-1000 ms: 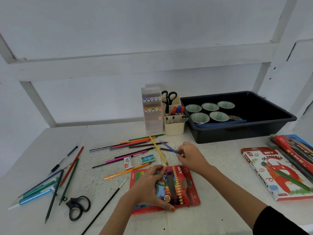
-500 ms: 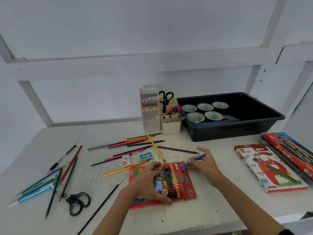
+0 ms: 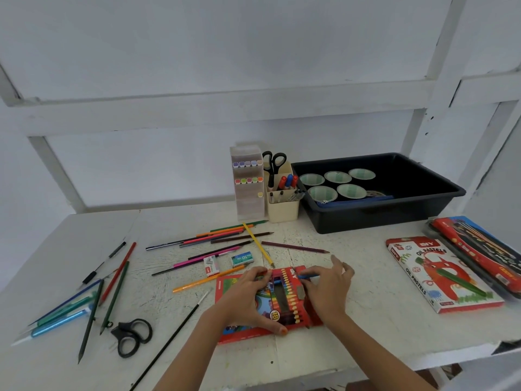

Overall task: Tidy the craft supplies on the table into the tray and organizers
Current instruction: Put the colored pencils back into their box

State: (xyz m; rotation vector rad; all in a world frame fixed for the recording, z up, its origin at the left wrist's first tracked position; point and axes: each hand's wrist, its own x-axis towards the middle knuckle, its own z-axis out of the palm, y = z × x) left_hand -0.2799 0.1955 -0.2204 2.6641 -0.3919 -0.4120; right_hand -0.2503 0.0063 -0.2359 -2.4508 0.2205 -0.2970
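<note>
I am seeing blue pencil (image 3: 306, 276) lying left-right over box (image 3: 284, 299) | right hand (image 3: 328, 290) pinching it | left hand (image 3: 248, 299) gripping box

**Painted wood, plastic and card**

The table (image 3: 366, 292) is white-painted, its coat cracked and rough. Near its back edge the tray (image 3: 394, 215) is dark, smooth plastic with a dull sheen, beside a cream plastic pot (image 3: 282, 211) and a translucent plastic organizer (image 3: 249, 201). The red box (image 3: 284, 300) and the pastels box (image 3: 442, 277) are glossy printed card. The scissors (image 3: 131, 335) have matt black handles.
</note>
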